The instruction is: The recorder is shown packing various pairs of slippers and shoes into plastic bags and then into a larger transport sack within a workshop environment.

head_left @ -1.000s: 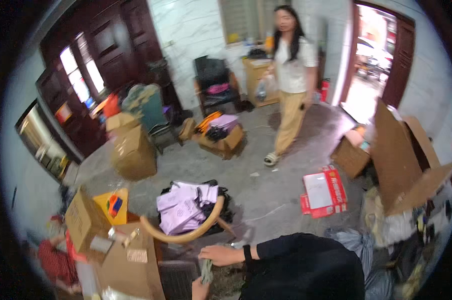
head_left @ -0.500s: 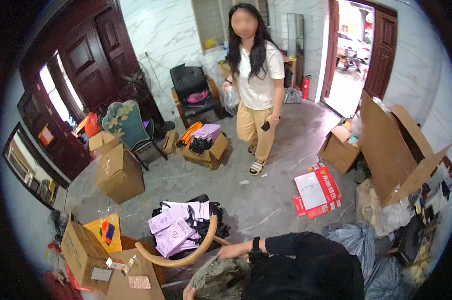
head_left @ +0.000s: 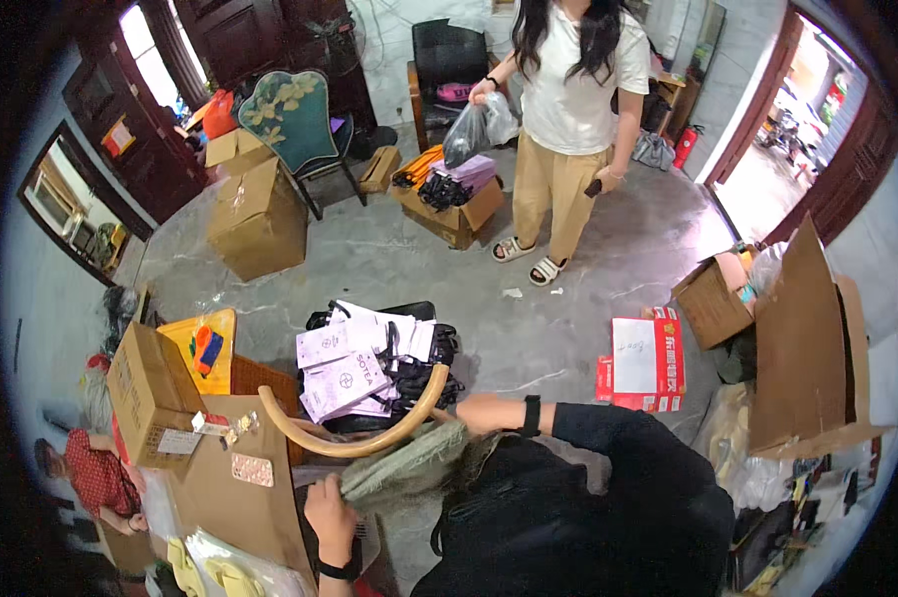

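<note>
Left hand (head_left: 332, 512), wrist bent, clamps its grip on the grey-green cloth (head_left: 409, 466) beside the cardboard box (head_left: 232, 502); right hand (head_left: 481, 413) closed on the cloth's far end, against the curved wooden chair rail (head_left: 355, 443); open floor (head_left: 558, 328) beyond.

You hold a grey-green knitted fabric piece (head_left: 409, 466), soft and ribbed, bunched into a loose roll. It stretches slantwise between your hands, its lower end pinched in your left hand (head_left: 328, 512) and its upper end gripped by your right hand (head_left: 482, 413). It hangs just below the curved wooden chair back (head_left: 355, 435), near the open cardboard box (head_left: 232, 488).
</note>
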Demonstrator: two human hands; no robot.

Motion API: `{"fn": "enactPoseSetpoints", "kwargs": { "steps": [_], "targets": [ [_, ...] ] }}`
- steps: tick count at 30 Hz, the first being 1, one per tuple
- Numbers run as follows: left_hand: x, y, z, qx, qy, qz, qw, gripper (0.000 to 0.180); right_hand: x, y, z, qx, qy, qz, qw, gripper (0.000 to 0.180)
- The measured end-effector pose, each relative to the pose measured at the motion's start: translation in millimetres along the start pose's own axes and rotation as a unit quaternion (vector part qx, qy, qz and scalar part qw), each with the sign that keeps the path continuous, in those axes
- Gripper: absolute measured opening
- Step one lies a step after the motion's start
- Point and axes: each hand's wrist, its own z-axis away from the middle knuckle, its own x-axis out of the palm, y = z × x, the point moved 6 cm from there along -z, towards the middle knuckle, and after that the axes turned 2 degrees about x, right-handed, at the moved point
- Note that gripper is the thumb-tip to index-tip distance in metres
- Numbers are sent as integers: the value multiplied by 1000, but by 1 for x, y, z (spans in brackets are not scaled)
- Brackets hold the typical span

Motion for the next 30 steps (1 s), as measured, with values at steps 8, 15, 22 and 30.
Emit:
{"fn": "enactPoseSetpoints", "kwargs": {
  "steps": [8,15,22,30],
  "targets": [
    [35,-65,8,-92,41,-21,995,24,-69,25,27,-16,440,-136,888,19],
    [44,-52,-13,-128,-230,397,879,27,-56,85,4,57,507,79,857,17],
    [13,-140,-46,15,-110,105,988,34,-7,136,4,253,426,80,865,28],
    [15,-236,-67,-161,-120,-81,976,28,-28,81,7,355,462,-36,812,37]
  ]
}}
